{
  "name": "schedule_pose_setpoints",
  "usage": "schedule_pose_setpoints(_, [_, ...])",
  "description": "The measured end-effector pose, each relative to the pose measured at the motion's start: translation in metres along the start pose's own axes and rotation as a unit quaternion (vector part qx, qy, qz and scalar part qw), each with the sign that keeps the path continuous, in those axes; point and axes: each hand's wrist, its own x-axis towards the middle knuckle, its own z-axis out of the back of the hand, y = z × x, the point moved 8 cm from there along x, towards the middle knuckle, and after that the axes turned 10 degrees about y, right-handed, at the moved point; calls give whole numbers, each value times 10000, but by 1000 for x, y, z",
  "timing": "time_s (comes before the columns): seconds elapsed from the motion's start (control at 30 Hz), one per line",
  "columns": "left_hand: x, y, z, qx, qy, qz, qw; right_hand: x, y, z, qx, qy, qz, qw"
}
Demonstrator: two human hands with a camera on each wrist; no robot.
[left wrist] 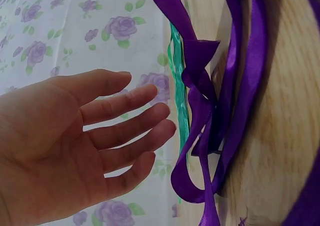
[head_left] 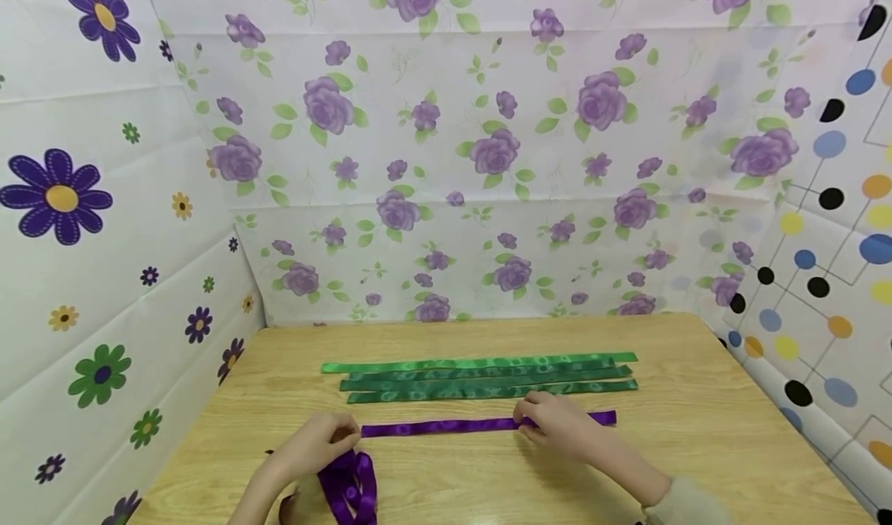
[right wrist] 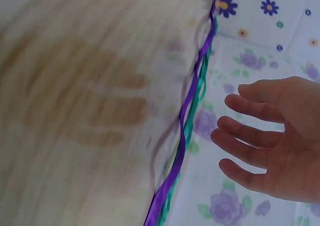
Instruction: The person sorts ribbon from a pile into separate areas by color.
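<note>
One purple ribbon strip point(head_left: 439, 427) lies stretched across the table in the head view. My left hand point(head_left: 320, 441) is at its left end, above a looped bunch of purple ribbon point(head_left: 351, 486). The left wrist view shows that hand point(left wrist: 107, 133) with relaxed, slightly bent fingers and nothing between them, beside the purple loops point(left wrist: 200, 100). Over the right part of the strip is my right hand point(head_left: 557, 424), which hides a stretch of it. In the right wrist view its fingers point(right wrist: 250, 136) are spread and hold nothing.
Several green ribbon strips point(head_left: 488, 378) lie roughly parallel behind the purple one, the rearmost lighter. The wooden table point(head_left: 697, 401) meets a flowered cloth point(head_left: 453, 161) at the back, with patterned cloths at the left and right sides.
</note>
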Motion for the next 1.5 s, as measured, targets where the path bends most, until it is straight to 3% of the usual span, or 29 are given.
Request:
schedule_pose_setpoints(0.3, [-8, -1, 3, 422, -320, -42, 9986, 12, 25, -4, 23, 254, 319, 9992])
schedule_pose_setpoints(0.47, [-10, 7, 7, 520, -637, 450, 9956, 18, 38, -7, 178, 462, 380, 9981])
schedule_pose_setpoints(0.6, [-10, 14, 6, 823, -721, 453, 9930, 23, 45, -11, 202, 528, 496, 9972])
schedule_pose_setpoints(0.7, [-9, 21, 3, 1010, -715, 489, 9911, 26, 50, -14, 252, 584, 579, 9963])
schedule_pose_setpoints(0.93, [-11, 35, -1, 981, -661, 1387, 9833, 30, 64, -21, 574, 912, 700, 9917])
schedule_pose_setpoints(1.1, [-14, 33, -3, 788, -635, 1420, 9847, 33, 69, -29, 782, 1115, 932, 9863])
schedule_pose_setpoints(1.23, [-19, 26, -3, 675, -356, 1142, 9905, 34, 70, -33, 969, 1226, 995, 9827])
schedule_pose_setpoints(1.37, [-27, 14, -5, 418, 362, 680, 9962, 35, 70, -36, 1095, 1285, 1063, 9799])
schedule_pose_setpoints(1.5, [-37, 0, -6, -82, 1025, 144, 9946, 36, 72, -37, 1092, 1312, 1146, 9786])
